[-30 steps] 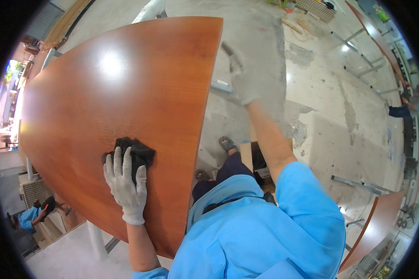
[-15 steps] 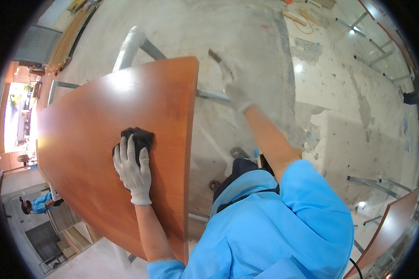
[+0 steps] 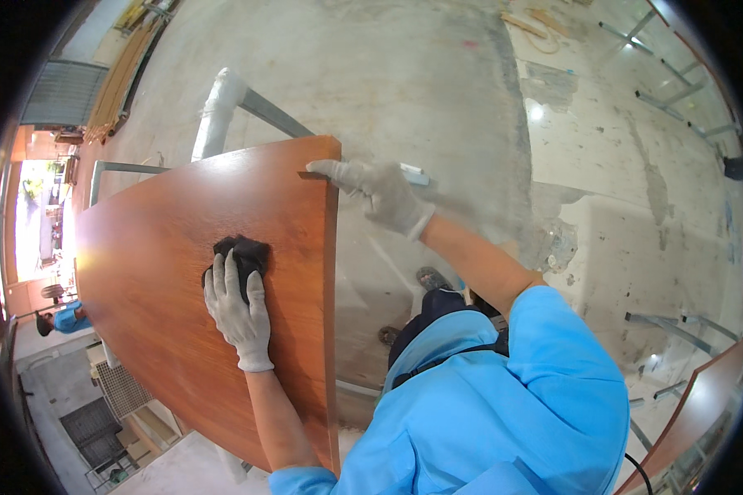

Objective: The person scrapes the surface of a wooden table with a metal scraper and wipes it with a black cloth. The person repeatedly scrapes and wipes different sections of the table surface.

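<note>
A wide reddish-brown wooden panel [image 3: 165,322] with a glossy face lies in front of me. On it, my left hand [image 3: 239,313], in a pale work glove, presses a bunched black cloth [image 3: 245,252] with its fingers bent over the cloth. My right hand [image 3: 380,194], gloved as well, is at the panel's far right corner. Its index finger stretches over the edge, and a small thin brown piece [image 3: 309,175] shows under the fingertip; what kind it is I cannot make out. The other right fingers are curled, partly hidden.
Metal stand legs, one with a white-wrapped end [image 3: 215,111], support the panel. Another brown panel [image 3: 693,396] stands at the right among metal frames. Long wooden strips [image 3: 124,82] lie far left. A person in blue [image 3: 66,319] is beyond the panel's left side.
My right hand has come from the open floor beyond the panel back toward me and left onto its corner, with the brown piece. My left hand and the cloth have barely moved.
</note>
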Motion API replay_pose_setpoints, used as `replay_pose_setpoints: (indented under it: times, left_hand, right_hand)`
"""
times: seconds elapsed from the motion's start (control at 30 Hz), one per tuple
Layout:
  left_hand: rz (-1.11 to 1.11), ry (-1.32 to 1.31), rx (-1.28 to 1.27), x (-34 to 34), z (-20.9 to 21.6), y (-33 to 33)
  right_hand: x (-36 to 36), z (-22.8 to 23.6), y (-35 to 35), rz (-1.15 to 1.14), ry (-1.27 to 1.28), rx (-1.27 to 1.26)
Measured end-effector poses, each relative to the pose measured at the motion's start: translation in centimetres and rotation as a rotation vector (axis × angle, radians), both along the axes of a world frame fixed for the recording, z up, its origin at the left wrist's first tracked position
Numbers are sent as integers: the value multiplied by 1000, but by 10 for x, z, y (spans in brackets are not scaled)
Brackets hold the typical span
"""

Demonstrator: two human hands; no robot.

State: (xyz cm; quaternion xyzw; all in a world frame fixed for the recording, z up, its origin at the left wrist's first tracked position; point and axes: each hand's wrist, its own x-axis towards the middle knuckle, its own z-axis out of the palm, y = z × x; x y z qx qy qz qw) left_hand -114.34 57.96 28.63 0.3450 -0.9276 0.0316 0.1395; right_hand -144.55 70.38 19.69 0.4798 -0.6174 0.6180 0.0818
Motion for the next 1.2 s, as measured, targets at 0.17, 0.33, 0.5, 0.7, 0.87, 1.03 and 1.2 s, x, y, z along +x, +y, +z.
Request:
replay_pose_setpoints:
  times: [0.17,0.33,0.5,0.7,0.87,1.03,1.2]
  left_hand:
    - [-3,3,25,1,-1,-3]
    - [17,-7,27,2,-1,-1]
    - [-1,5,34,2,-1,-2]
    - [-12,18,39,3,-2,-3]
    - [-7,18,22,2,0,-1]
    - [-21,37,34,2,0,0]
    - [-14,26,9,2,-1,0]
  right_hand:
    - [-15,10,-3,-138,-424,268]
    - [-15,23,6,152,-243,61]
    - [-21,10,-3,-120,-187,297]
    - [-2,-5,-3,-51,44,119]
    - [58,15,49,242,336,179]
    - [12,18,9,-343,139,2]
    - [67,10,39,163,447,308]
